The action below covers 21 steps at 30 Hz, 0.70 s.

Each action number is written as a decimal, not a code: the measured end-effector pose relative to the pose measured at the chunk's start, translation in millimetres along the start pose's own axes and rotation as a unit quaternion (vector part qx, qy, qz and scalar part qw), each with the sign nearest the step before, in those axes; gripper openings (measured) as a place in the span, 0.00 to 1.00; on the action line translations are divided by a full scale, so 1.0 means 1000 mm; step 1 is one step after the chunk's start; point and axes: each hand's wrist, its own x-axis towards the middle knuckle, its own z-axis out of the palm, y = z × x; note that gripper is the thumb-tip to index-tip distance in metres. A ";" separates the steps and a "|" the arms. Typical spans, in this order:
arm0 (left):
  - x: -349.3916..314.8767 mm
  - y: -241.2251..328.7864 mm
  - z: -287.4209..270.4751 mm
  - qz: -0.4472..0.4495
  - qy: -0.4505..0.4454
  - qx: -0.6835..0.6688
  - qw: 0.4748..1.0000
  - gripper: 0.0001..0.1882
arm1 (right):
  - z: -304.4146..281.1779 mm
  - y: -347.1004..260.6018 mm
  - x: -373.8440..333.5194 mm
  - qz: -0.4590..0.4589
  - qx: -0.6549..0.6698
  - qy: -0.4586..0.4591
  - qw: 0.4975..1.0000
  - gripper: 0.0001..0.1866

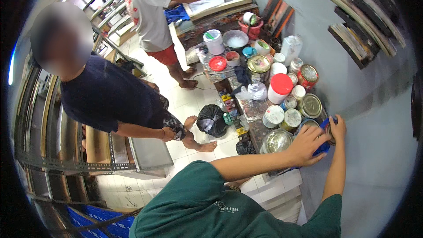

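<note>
At the near right end of the cluttered workbench, my right hand [338, 129] grips the side of a small brownish tin [328, 133], mostly hidden by the fingers. My left hand [307, 144] is just left of it, slightly blurred, fingers stretched and apart with nothing in them. Something blue [323, 149], perhaps cloth or plastic, lies between and beneath the hands. Behind my left hand shows the metal lid of another tin [310, 124]. A large round tin with a shiny lid [277, 141] stands beside my left wrist.
Several paint tubs and tins crowd the bench, including a red-lidded white tub [280, 87] and a gold-lidded tin [309, 105]. A grey wall [370, 119] borders the right. A black bag-lined bin [212, 120] stands left, near one person [114, 92]; another [152, 15] works at a frame [220, 6].
</note>
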 end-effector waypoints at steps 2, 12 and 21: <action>-0.031 0.013 -0.043 0.008 0.015 -0.027 0.999 0.26 | 0.005 0.007 0.003 0.033 -0.005 -0.086 0.996 0.27; -0.203 0.079 -0.132 -0.179 0.041 -0.128 0.975 0.20 | -0.026 -0.030 -0.031 -0.010 0.040 0.260 0.965 0.27; -0.267 0.152 -0.156 -0.178 0.073 -0.163 0.968 0.21 | -0.155 -0.099 -0.177 -0.251 0.251 0.484 0.800 0.21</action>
